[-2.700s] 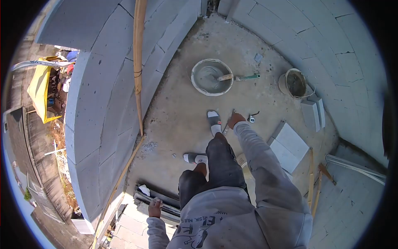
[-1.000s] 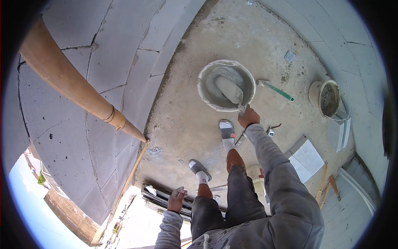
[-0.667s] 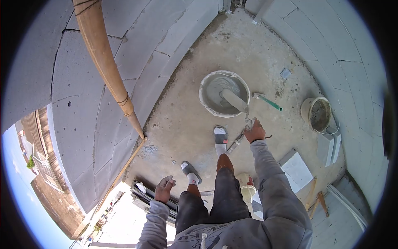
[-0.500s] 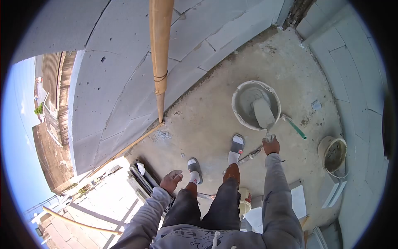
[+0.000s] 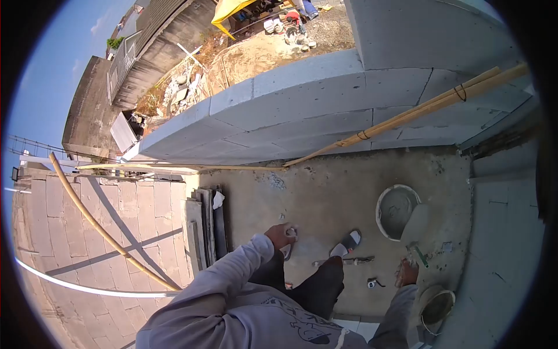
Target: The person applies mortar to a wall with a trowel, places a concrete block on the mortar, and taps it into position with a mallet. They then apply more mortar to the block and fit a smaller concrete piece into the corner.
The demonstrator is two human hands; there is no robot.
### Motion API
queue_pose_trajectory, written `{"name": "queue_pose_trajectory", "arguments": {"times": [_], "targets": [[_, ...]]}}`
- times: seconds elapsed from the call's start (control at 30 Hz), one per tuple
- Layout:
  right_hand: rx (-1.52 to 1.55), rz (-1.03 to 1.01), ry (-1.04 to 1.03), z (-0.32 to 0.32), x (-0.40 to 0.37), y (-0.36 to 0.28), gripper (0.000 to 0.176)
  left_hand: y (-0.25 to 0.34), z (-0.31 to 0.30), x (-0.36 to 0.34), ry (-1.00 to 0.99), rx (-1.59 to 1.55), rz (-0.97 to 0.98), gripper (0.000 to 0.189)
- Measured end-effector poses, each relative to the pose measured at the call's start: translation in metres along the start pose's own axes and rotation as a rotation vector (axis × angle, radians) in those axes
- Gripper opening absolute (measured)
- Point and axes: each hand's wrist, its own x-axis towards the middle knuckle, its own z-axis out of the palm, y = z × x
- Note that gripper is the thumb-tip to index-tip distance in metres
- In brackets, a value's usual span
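Observation:
My right hand (image 5: 407, 272) is closed on the handle of a trowel. The trowel's wide pale blade (image 5: 416, 224) is coated with grey mortar and overlaps the right rim of a round bucket (image 5: 378, 216). Wet grey mortar (image 5: 397, 207) lies inside that bucket. A green-handled tool (image 5: 421, 256) lies on the floor close to my right hand. My left hand (image 5: 280, 235) hangs over my foot with its fingers loosely bent, whitish at the tips, and nothing visible in them.
A second bucket (image 5: 437, 309) stands at lower right. A tape measure (image 5: 372, 283) and a dark narrow bar (image 5: 356, 260) lie on the concrete floor. A bamboo pole (image 5: 407, 119) leans along the grey block wall (image 5: 302, 93). Boards (image 5: 200, 224) stand at left.
The view has swung left, showing the yard beyond the wall. The trowel has risen from inside the bucket toward its right rim. My right hand keeps hold of it.

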Motion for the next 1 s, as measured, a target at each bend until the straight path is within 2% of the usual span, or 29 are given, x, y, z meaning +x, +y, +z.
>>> {"name": "queue_pose_trajectory", "arguments": {"times": [0.07,0.1,0.13,0.2,0.23,0.3,0.33,0.37,0.4,0.43,0.47,0.53,0.6,0.67,0.7,0.73,0.77,0.8,0.87,0.9,0.97,1.0], "targets": [[-0.162,-0.087,0.058,-0.001,-0.036,-0.047,0.018,-0.013,-0.018,-0.008,0.001,-0.117,0.037,0.053],[-0.203,0.004,-0.018,-0.003,-0.043,-0.064,0.017,-0.017,-0.030,-0.014,0.025,-0.138,0.034,0.053],[-0.228,-0.033,-0.016,-0.002,-0.053,-0.082,0.017,-0.022,-0.042,-0.020,0.057,-0.164,0.029,0.054],[-0.554,-0.223,-0.073,0.033,-0.099,-0.140,0.027,-0.046,-0.061,-0.029,0.111,-0.229,0.038,0.055],[-0.508,-0.283,-0.200,0.037,-0.089,-0.141,0.026,-0.060,-0.074,-0.036,0.124,-0.280,0.039,0.056],[-0.584,-0.356,-0.295,0.067,-0.079,-0.149,0.026,-0.100,-0.083,-0.051,0.135,-0.369,0.042,0.057],[-0.628,-0.415,-0.378,0.089,-0.091,-0.165,0.026,-0.126,-0.085,-0.051,0.200,-0.424,0.013,0.058],[-0.662,-0.445,-0.378,0.114,-0.104,-0.181,0.026,-0.151,-0.091,-0.048,0.269,-0.480,-0.014,0.060],[-0.537,-0.307,-0.476,0.165,-0.137,-0.204,0.026,-0.179,-0.095,-0.047,0.288,-0.510,0.005,0.060],[-0.404,-0.157,-0.567,0.215,-0.165,-0.215,0.027,-0.209,-0.095,-0.050,0.317,-0.585,-0.060,0.061],[-0.421,-0.181,-0.570,0.259,-0.182,-0.222,0.027,-0.241,-0.100,-0.054,0.348,-0.660,-0.126,0.062],[-0.390,-0.164,-0.772,0.343,-0.211,-0.234,0.027,-0.306,-0.117,-0.067,0.377,-0.666,-0.131,0.063],[-0.396,-0.071,-0.836,0.433,-0.235,-0.242,0.021,-0.377,-0.122,-0.086,0.468,-0.673,-0.327,0.055],[-0.471,-0.069,-0.934,0.525,-0.257,-0.252,0.019,-0.455,-0.124,-0.105,0.554,-0.778,-0.366,0.060],[-0.491,-0.081,-0.980,0.570,-0.264,-0.254,0.018,-0.483,-0.133,-0.124,0.627,-0.815,-0.426,0.057],[-0.551,-0.055,-1.052,0.612,-0.264,-0.256,0.019,-0.513,-0.135,-0.139,0.753,-0.854,-0.400,0.047],[-0.543,-0.070,-1.156,0.653,-0.278,-0.260,0.020,-0.575,-0.110,-0.137,0.836,-1.054,-0.395,0.042],[-0.571,-0.096,-1.167,0.691,-0.285,-0.261,0.019,-0.621,-0.089,-0.128,0.916,-1.254,-0.391,0.037],[-0.626,-0.131,-1.224,0.757,-0.291,-0.264,0.019,-0.614,-0.112,-0.183,0.943,-1.600,-0.509,0.030],[-0.653,-0.139,-1.280,0.787,-0.293,-0.264,0.018,-0.622,-0.103,-0.188,0.945,-1.613,-0.524,0.030],[-0.712,-0.106,-1.282,0.839,-0.315,-0.266,0.019,-0.643,-0.067,-0.201,1.016,-1.805,-0.378,0.032],[-0.756,-0.085,-1.272,0.863,-0.324,-0.266,0.019,-0.641,-0.044,-0.198,1.080,-1.798,-0.398,0.034]]}}
